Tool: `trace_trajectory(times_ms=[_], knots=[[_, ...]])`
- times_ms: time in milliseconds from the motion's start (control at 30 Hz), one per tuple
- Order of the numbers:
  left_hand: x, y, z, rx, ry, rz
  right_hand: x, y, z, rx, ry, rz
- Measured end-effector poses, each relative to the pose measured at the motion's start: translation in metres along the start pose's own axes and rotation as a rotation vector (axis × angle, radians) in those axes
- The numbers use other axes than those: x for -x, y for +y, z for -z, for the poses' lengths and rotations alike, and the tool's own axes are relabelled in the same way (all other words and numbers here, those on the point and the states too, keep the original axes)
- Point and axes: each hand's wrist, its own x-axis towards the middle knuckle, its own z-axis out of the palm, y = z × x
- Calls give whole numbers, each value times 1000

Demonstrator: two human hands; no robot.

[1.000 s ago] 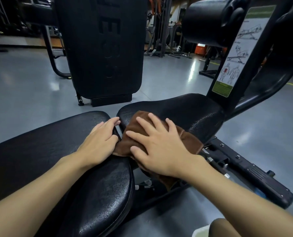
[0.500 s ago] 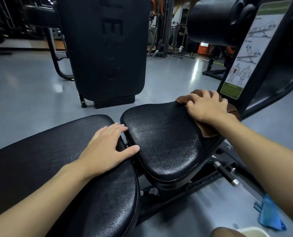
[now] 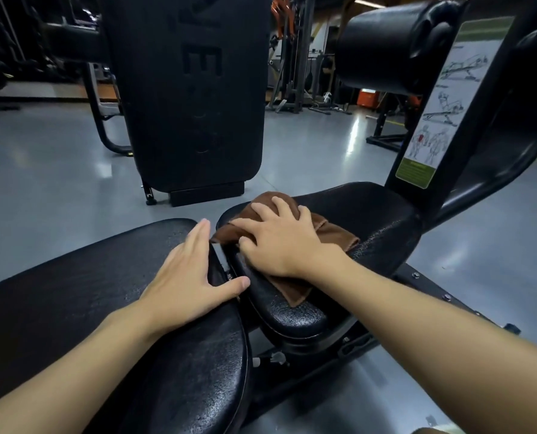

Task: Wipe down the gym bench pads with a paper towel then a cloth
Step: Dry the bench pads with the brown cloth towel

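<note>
Two black padded bench sections lie in front of me. The long back pad (image 3: 82,296) fills the lower left and the smaller seat pad (image 3: 370,220) sits to its right. My left hand (image 3: 189,277) rests flat on the end of the back pad, fingers spread, thumb reaching across the gap between the pads. A brown cloth (image 3: 332,233) lies on the seat pad's near-left part. My right hand (image 3: 279,239) presses down on the cloth with spread fingers, covering most of it. No paper towel is in view.
A black upright post with an exercise chart sticker (image 3: 448,101) rises from the seat's far right, with a black roller pad (image 3: 383,48) above. A tall black padded machine (image 3: 192,95) stands ahead on the grey floor (image 3: 35,170). More gym frames (image 3: 295,57) stand further back.
My right hand has slid the brown cloth back from the seat pad's far right edge to its near-left part. My left hand has stayed on the back pad.
</note>
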Motion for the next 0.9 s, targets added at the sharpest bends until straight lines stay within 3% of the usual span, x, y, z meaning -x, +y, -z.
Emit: trace_trajectory(times_ms=[133,267,400,500,700,900], knots=[[3,2,2,-26,-5,-43,-18,38,9,-18,19,-74],[3,-1,0,-24,-14,-33,-39,94,24,28,-29,-327],[1,-2,0,-26,-7,-40,-59,97,24,42,-91,-436],[0,1,1,-19,16,-59,-73,66,18,33,-106,-347],[1,-3,-1,9,10,-30,-88,1,1,-51,-184,29],[0,-1,1,125,40,2,-14,-8,0,-30,-42,157]])
